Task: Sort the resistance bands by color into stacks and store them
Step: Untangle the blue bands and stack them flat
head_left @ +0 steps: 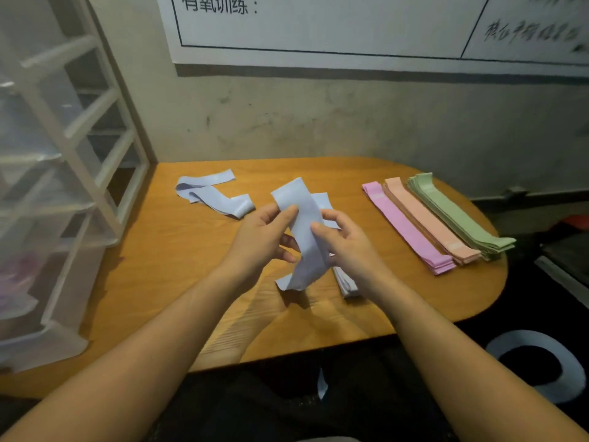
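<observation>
Blue band [306, 231] pinched upright between my left hand [261, 237] and right hand [347, 240] above the table [159, 266] | blue stack [345, 282] beneath | loose blue bands [210, 196] behind-left | pink stack [408, 231], peach stack [430, 218], green stack [459, 215] side by side, right | drawers [57, 186] far left

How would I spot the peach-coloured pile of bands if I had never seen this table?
Start at the wooden table and look to its rounded right end, where three neat stacks of flat bands lie side by side. The peach stack is the middle one, with the pink stack on its left and the green stack on its right.
</observation>
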